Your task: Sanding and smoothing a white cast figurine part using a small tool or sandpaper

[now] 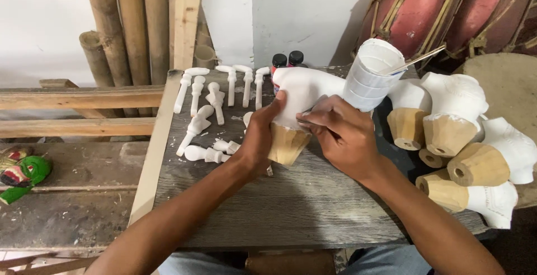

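My left hand [258, 138] grips a white-painted wooden puppet torso [302, 88] by its bare wooden cone base [286, 144], holding it above the grey board [279, 202]. My right hand [340, 134] rests on the torso's white side, fingers pressed against it; whether it holds a small tool I cannot tell. Just behind the right hand stands a white paint cup [371, 74] with a thin stick [417, 61] in it.
Several white carved arm pieces [215, 99] lie at the board's far left. Two dark-capped bottles [287, 60] stand at the back. Several more white-and-wood torsos [458, 135] pile at the right. Bamboo poles [131, 23], wooden planks, a green mask [25, 174] left, red drums [442, 6] behind.
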